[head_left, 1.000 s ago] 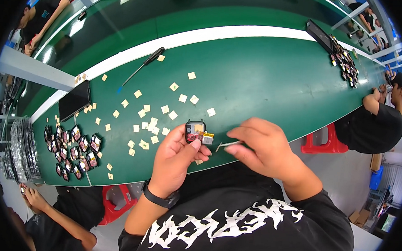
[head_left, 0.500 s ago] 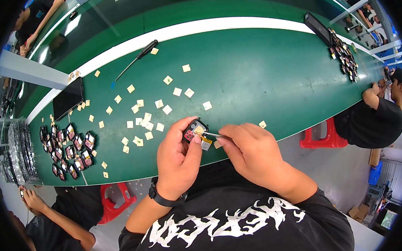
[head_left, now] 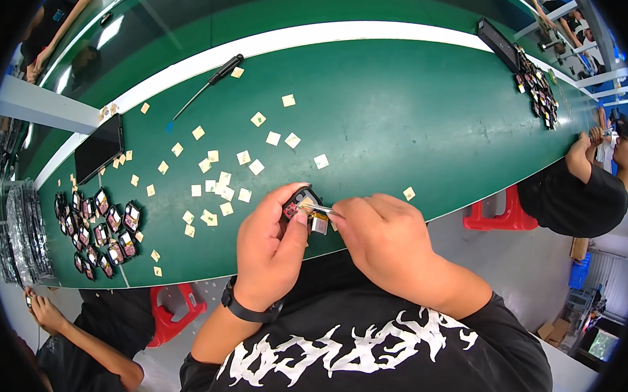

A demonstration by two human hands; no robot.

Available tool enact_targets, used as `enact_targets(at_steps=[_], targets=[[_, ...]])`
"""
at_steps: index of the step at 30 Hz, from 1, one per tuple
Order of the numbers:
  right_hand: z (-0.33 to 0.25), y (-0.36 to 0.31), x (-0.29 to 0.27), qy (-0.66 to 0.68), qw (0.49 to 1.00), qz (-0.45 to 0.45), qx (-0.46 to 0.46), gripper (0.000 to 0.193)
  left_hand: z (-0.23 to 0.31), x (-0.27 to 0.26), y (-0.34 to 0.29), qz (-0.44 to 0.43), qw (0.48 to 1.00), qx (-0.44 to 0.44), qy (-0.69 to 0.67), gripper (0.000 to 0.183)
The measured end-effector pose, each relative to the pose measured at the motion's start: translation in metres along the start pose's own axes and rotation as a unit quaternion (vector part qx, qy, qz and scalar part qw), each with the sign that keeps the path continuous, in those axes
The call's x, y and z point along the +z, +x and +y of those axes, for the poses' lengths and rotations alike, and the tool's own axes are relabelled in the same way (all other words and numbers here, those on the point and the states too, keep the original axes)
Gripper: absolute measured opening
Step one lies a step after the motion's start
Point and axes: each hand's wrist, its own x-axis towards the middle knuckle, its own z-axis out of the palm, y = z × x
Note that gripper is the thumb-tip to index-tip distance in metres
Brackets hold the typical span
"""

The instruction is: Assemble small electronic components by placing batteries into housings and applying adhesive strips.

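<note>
My left hand (head_left: 272, 240) is closed around a small black-cased electronic unit (head_left: 291, 207) with a reddish circuit board inside, held just above the table's near edge. Between the fingers of my right hand (head_left: 390, 235) is a thin metal tool, apparently tweezers (head_left: 322, 208), its tip over the unit by my left thumb. A pale square piece lies at that tip, partly covered by thumb and tool. A silvery, yellow-edged flat part (head_left: 319, 225), like a small battery, hangs at the unit's right side.
Pale square pieces (head_left: 256, 167) lie scattered over the green table (head_left: 404, 108). A screwdriver (head_left: 225, 71) lies beyond them. Similar units (head_left: 114, 219) cluster at left beside a dark flat tray (head_left: 100, 148); more units (head_left: 540, 91) pile at far right. Co-workers sit at left and right.
The table and its contents have shifted slightly left in view. My right fingers sit a little closer to the unit, with the tool's tip still over it.
</note>
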Motion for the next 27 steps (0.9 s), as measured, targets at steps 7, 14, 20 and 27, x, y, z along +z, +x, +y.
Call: enact_targets(at_steps=[7, 14, 20, 27], targets=[[0.008, -0.008, 0.015, 0.389, 0.9, 0.013, 0.196, 0.02, 0.011, -0.013, 0.004, -0.065, 0.98, -0.11, -0.15, 0.034], [0.011, 0.0, 0.014, 0.218, 0.975, 0.002, -0.044, 0.033, 0.003, -0.01, 0.001, -0.039, 0.985, -0.078, -0.148, 0.026], [0.01, 0.007, 0.009, 0.232, 0.972, 0.031, 0.02, 0.016, 0.003, -0.007, 0.002, -0.031, 0.987, -0.076, -0.139, 0.016], [0.003, 0.014, 0.002, 0.253, 0.966, -0.008, 0.061, 0.015, 0.001, -0.003, 0.002, -0.02, 0.994, -0.049, -0.097, 0.013]])
